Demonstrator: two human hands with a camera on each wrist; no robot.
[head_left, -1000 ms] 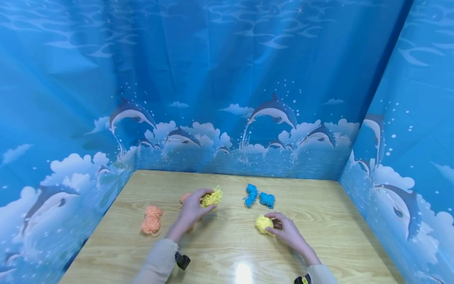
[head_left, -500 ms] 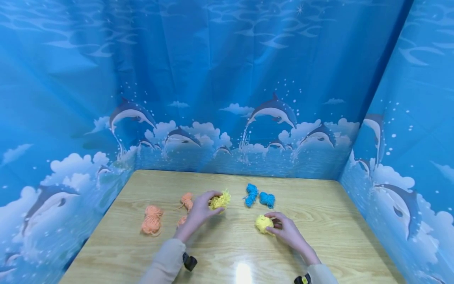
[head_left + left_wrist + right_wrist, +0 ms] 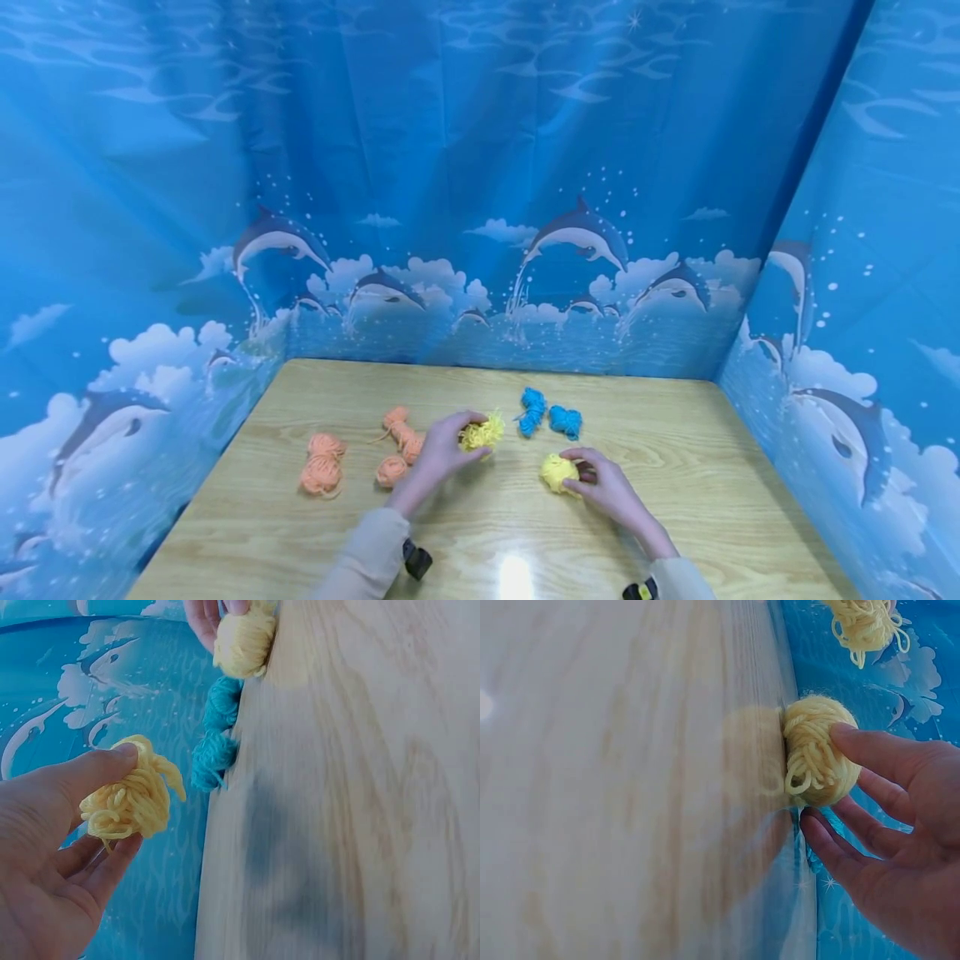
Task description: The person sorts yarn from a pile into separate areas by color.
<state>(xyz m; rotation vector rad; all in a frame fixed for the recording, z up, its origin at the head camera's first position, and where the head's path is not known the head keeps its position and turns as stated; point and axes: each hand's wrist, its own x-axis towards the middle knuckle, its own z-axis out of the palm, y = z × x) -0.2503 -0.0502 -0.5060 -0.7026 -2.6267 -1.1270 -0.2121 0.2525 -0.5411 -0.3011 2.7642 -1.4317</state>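
1. Far left on the table (image 3: pixel 487 521), a narrow-waisted orange bundle (image 3: pixel 322 465) lies untouched; more orange yarn (image 3: pixel 392 472) sits near my left arm. Both look light and squashy, easiest taken at the waist.

2. Left of center, my left hand (image 3: pixel 442 450) holds a loose yellow skein (image 3: pixel 483 431) above the table, thumb on one side and fingers on the other, pinching it. I judge it nearly weightless, soft and limp, its slack loops prone to snag; a broad, gentle hold through the thick middle should gather the strands better than one tugged loop.

3. Farther back, a taller blue bundle (image 3: pixel 532 412) and a smaller blue bundle (image 3: pixel 565 422) lie near each other, unheld.

4. At right, my right hand (image 3: pixel 603 487) lightly pinches a yellow ball (image 3: pixel 557 473) resting on the table, thumb against its flank; whether every other fingertip touches, I cannot tell. Wound more neatly, it should give a little, grip well and perhaps roll; its fullest part offers the surest hold.
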